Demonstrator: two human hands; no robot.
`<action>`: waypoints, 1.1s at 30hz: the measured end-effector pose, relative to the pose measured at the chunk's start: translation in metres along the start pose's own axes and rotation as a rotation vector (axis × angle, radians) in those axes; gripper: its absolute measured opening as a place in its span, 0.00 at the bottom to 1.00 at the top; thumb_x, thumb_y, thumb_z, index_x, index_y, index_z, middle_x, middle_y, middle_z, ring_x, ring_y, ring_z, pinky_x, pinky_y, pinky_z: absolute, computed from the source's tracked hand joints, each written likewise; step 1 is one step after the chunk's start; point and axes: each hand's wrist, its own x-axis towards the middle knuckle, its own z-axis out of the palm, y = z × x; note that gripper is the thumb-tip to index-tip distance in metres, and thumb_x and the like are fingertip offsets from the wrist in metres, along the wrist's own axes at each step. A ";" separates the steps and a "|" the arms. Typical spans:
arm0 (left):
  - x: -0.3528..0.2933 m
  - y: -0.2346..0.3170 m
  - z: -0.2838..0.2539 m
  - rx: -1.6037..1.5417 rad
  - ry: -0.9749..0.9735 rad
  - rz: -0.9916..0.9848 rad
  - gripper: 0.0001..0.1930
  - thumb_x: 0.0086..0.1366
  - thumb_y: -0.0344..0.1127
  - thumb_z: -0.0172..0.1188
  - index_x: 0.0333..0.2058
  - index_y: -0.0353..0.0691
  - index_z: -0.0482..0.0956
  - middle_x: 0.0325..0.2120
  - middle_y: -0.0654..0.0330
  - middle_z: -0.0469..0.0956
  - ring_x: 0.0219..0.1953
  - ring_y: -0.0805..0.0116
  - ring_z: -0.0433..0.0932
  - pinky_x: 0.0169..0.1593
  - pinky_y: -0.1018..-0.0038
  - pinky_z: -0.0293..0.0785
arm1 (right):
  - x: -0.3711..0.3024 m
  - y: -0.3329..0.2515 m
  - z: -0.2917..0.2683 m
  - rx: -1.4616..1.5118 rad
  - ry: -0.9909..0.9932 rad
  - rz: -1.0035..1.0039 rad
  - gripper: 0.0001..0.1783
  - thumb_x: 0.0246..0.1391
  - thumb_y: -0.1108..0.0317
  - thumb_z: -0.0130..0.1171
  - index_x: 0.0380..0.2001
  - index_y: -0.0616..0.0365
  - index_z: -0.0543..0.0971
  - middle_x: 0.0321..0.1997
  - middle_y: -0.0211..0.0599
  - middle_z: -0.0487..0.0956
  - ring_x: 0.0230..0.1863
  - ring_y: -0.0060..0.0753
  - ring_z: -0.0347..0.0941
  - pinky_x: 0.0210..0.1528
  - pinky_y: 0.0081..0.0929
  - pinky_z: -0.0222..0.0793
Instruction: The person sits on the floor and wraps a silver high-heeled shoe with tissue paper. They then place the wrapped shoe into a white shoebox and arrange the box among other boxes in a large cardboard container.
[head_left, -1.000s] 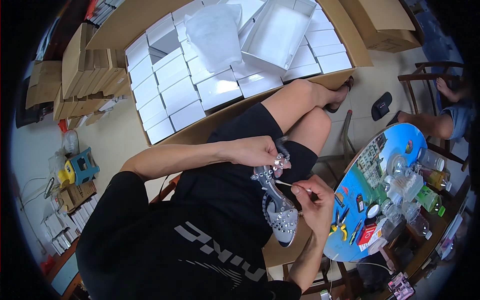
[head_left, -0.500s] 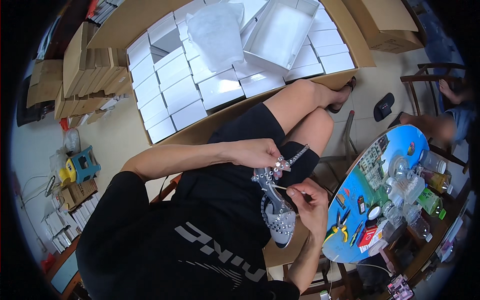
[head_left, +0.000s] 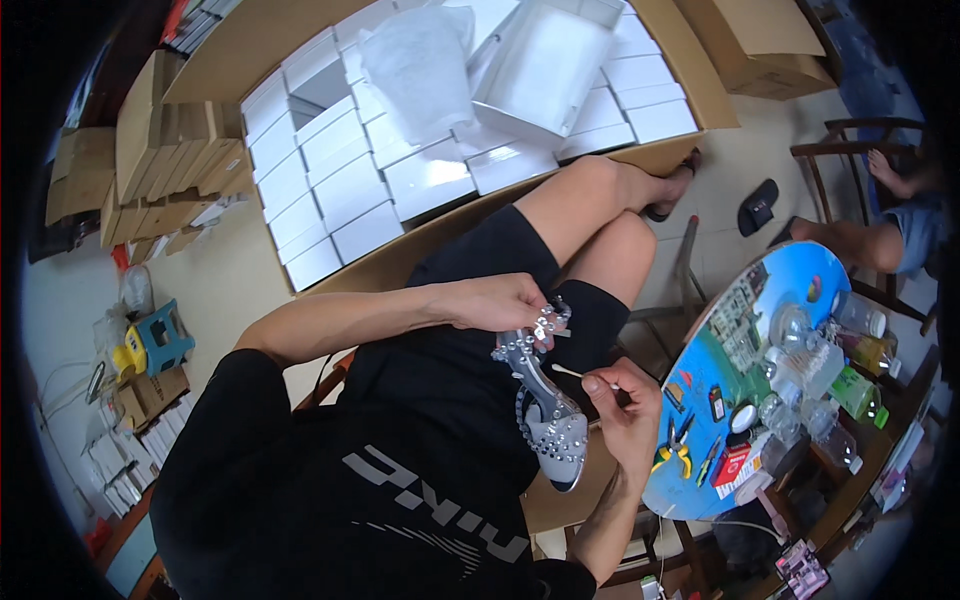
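Observation:
A silver studded shoe point(head_left: 548, 420) with a jewelled strap lies on my lap. My left hand point(head_left: 500, 302) grips its strap end at the top, fingers closed on the sparkly ornament. My right hand point(head_left: 625, 410) holds a thin stick with a pale tip point(head_left: 575, 372), the tip pointing at the shoe's upper part, just beside it. My bare knees rise beyond the shoe toward the top of the picture.
A round blue table point(head_left: 745, 400) at my right carries bottles, jars, yellow-handled pliers point(head_left: 675, 455) and small tools. A large cardboard carton point(head_left: 690, 95) of white boxes lies ahead. Another person's legs point(head_left: 860, 240) sit on a wooden chair at right. Flat cardboard stacks point(head_left: 165, 150) stand at left.
My right hand has risen toward the shoe's strap end, bringing the stick's tip nearer my left hand. The shoe stays on my lap, held the same way.

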 end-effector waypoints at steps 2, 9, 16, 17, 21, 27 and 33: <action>-0.002 0.000 0.000 0.044 -0.017 0.040 0.17 0.71 0.43 0.58 0.40 0.33 0.86 0.28 0.61 0.83 0.32 0.77 0.79 0.37 0.78 0.74 | -0.002 0.006 0.001 0.045 0.084 -0.027 0.03 0.54 0.74 0.67 0.31 0.63 0.84 0.22 0.30 0.73 0.23 0.19 0.65 0.24 0.21 0.57; -0.004 -0.005 -0.012 0.098 0.042 0.047 0.16 0.71 0.41 0.58 0.36 0.33 0.86 0.27 0.61 0.83 0.31 0.77 0.79 0.38 0.78 0.74 | -0.066 -0.031 -0.088 -0.251 0.686 0.087 0.04 0.55 0.74 0.65 0.34 0.64 0.84 0.25 0.33 0.77 0.27 0.23 0.68 0.30 0.23 0.62; 0.020 -0.022 -0.014 0.232 0.078 0.043 0.15 0.71 0.39 0.57 0.33 0.34 0.86 0.27 0.60 0.84 0.29 0.77 0.77 0.35 0.78 0.72 | -0.113 -0.002 -0.218 -0.796 1.056 0.295 0.10 0.56 0.71 0.60 0.36 0.67 0.83 0.30 0.52 0.79 0.30 0.46 0.77 0.35 0.36 0.70; 0.024 -0.022 -0.011 0.245 0.069 0.047 0.14 0.71 0.38 0.57 0.34 0.33 0.85 0.27 0.61 0.83 0.29 0.78 0.77 0.35 0.78 0.72 | -0.108 0.006 -0.229 -0.822 1.065 0.314 0.10 0.54 0.69 0.61 0.34 0.66 0.84 0.31 0.53 0.81 0.32 0.52 0.79 0.38 0.39 0.72; 0.025 -0.015 -0.006 0.318 0.060 0.074 0.13 0.72 0.35 0.55 0.36 0.33 0.85 0.28 0.63 0.83 0.30 0.79 0.76 0.37 0.79 0.71 | -0.084 0.028 -0.246 -0.890 0.969 0.421 0.12 0.50 0.66 0.61 0.32 0.64 0.85 0.30 0.58 0.82 0.35 0.60 0.80 0.40 0.45 0.74; 0.025 -0.007 -0.005 0.317 -0.011 0.028 0.13 0.72 0.36 0.56 0.40 0.33 0.85 0.28 0.64 0.83 0.31 0.79 0.76 0.39 0.78 0.73 | -0.075 0.032 -0.251 -0.822 0.936 0.463 0.12 0.48 0.65 0.60 0.32 0.61 0.86 0.30 0.59 0.82 0.36 0.61 0.81 0.43 0.46 0.76; 0.030 -0.014 -0.009 0.258 -0.055 0.015 0.13 0.72 0.36 0.57 0.42 0.33 0.85 0.29 0.63 0.83 0.32 0.79 0.77 0.39 0.78 0.74 | -0.074 0.040 -0.256 -0.816 0.928 0.470 0.13 0.47 0.63 0.61 0.31 0.61 0.86 0.31 0.59 0.82 0.36 0.60 0.81 0.44 0.45 0.76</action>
